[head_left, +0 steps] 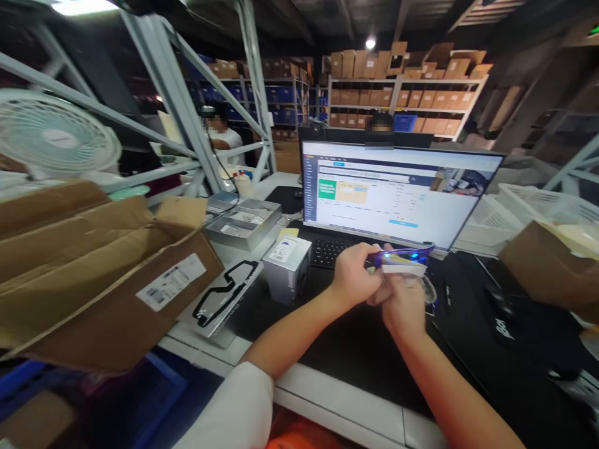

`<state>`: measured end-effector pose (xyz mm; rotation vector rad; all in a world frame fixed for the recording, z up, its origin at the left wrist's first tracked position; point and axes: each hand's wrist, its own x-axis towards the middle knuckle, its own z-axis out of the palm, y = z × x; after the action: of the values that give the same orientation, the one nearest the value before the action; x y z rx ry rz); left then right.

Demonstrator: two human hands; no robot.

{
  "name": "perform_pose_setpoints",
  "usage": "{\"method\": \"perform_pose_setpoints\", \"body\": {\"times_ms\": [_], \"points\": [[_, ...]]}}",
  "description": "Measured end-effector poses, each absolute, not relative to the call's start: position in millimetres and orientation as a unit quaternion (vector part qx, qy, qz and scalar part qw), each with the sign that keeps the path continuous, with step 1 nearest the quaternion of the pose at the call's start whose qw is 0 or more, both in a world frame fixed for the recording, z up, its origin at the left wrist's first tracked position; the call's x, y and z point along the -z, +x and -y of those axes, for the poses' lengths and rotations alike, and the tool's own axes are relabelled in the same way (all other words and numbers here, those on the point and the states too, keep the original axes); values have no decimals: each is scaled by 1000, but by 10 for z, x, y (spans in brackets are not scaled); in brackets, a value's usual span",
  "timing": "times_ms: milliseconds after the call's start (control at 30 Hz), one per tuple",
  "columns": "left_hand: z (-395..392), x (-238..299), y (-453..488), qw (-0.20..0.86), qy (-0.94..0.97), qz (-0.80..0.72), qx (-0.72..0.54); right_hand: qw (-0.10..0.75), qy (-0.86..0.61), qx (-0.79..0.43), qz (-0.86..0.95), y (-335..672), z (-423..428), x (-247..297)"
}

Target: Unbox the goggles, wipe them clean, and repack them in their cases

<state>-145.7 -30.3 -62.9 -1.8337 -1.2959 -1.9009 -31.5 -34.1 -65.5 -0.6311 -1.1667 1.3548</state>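
Both my hands are raised over the black desk mat (322, 343), in front of the keyboard. My left hand (354, 274) is closed on the end of a pair of glasses (412, 254) with a shiny blue-purple frame. Close beneath the glasses, my right hand (406, 305) is closed around a clear plastic wrapper (428, 290) and a white label (403, 269); its fingertips are partly hidden. Left of my hands stands a grey box (287, 269) with a white sticker. Beside that lies a flat white box lid (224, 305) printed with a black glasses outline.
A monitor (355, 206) stands behind the keyboard (327, 252). A large open carton (140, 299) sits at left, near a grey tray (246, 223) and a fan (56, 134). At right are a computer mouse (500, 302) and another carton (547, 265). People sit farther back.
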Motion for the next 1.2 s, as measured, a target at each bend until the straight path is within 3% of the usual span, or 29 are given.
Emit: {"method": "perform_pose_setpoints", "body": {"times_ms": [167,300,500,700,900,1033,1200], "points": [[330,611,-1399,74,-604,440,660,668,-232,-584,399,-113,227,537],[322,621,-1395,59,-600,456,655,668,-248,-563,418,-214,241,664],[285,674,-1377,-53,-585,490,644,671,-285,-539,422,-279,222,753],[176,673,-1471,-15,-610,406,680,702,-252,-542,386,-202,193,532],[74,702,-1551,-26,-611,387,690,654,-294,-521,462,-444,176,771],[30,683,-1555,-108,-583,327,736,702,-285,-453,470,-206,145,570],[-188,603,-1900,-231,-456,275,815,773,-314,-277,476,428,10,189]]}}
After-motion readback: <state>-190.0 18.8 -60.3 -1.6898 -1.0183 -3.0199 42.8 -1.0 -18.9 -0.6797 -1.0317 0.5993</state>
